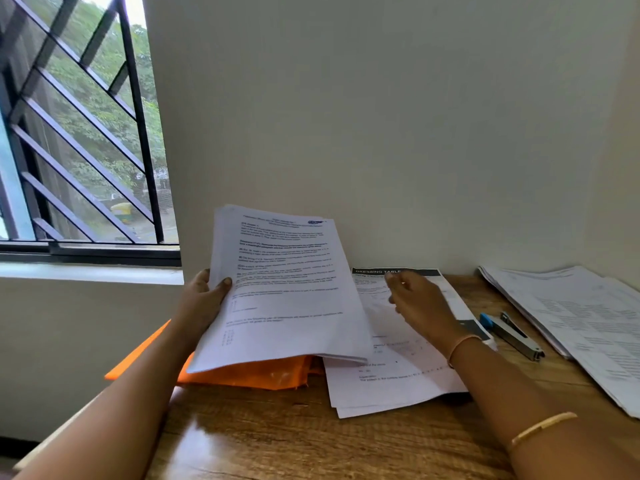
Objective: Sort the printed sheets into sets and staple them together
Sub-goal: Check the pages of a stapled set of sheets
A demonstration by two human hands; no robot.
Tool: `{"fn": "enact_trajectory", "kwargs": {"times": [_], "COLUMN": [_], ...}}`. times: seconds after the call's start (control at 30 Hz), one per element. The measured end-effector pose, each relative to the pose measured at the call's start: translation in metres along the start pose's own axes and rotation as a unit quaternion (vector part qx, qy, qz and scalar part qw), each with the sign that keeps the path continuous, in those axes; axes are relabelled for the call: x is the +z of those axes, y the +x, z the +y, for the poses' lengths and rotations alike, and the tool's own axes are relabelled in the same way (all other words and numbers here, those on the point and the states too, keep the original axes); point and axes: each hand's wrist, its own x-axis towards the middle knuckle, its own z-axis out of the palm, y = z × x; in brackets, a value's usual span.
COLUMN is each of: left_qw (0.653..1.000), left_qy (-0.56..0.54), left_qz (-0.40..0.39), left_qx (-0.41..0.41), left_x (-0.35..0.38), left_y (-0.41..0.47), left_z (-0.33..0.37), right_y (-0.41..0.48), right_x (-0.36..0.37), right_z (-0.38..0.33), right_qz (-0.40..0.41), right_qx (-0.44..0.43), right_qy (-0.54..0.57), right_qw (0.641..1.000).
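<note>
Sorting appears under way, with stapling not yet begun. The left hand [204, 296] grips a thick stack of printed sheets [284, 292] by its left edge, thumb on the top page and fingers curled behind, and holds it tilted above the bench [277, 438]. The right hand [419, 303] hovers over a loose pile of sheets [391, 382] lying on the bench. Its fingers are relaxed, partly blurred, and appear to hold nothing. A second spread pile [588, 323] lies at the far right. The stapler [512, 336] rests untouched between the two piles, and no staple is discernible on any set. Most sheets seem unsorted, judging by the held stack's thickness. An orange folder [249, 374] lies beneath the stack; its contents cannot be determined.
</note>
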Motion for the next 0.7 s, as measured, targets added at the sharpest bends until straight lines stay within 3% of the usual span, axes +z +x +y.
{"fn": "enact_trajectory", "kwargs": {"times": [0.07,0.13,0.2,0.27,0.4,0.57,0.7], "left_qw": [1.000,0.999,0.999,0.999,0.997,0.998,0.999], "left_qy": [-0.014,-0.027,-0.024,-0.027,-0.052,-0.038,-0.017], "left_qz": [-0.012,-0.029,-0.041,-0.039,-0.045,-0.041,-0.039], "left_qx": [-0.002,-0.001,0.008,0.014,0.018,0.023,0.022], "left_x": [0.003,0.008,0.013,0.016,0.017,0.016,0.015], "left_y": [-0.001,-0.002,-0.005,-0.006,-0.008,-0.008,-0.007], "left_z": [-0.001,-0.003,-0.003,-0.004,-0.004,-0.003,-0.003], "right_y": [-0.008,-0.013,-0.014,-0.014,-0.012,-0.009,-0.008], "right_x": [0.007,0.013,0.018,0.021,0.020,0.015,0.012], "right_z": [-0.013,-0.020,-0.021,-0.022,-0.024,-0.022,-0.019], "right_qz": [-0.084,-0.168,-0.200,-0.184,-0.107,-0.080,-0.064], "right_qx": [0.077,0.119,0.132,0.150,0.111,0.112,0.067], "right_qy": [0.125,0.151,0.169,0.201,0.148,0.138,0.050], "right_qw": [0.986,0.967,0.956,0.951,0.977,0.981,0.995]}}
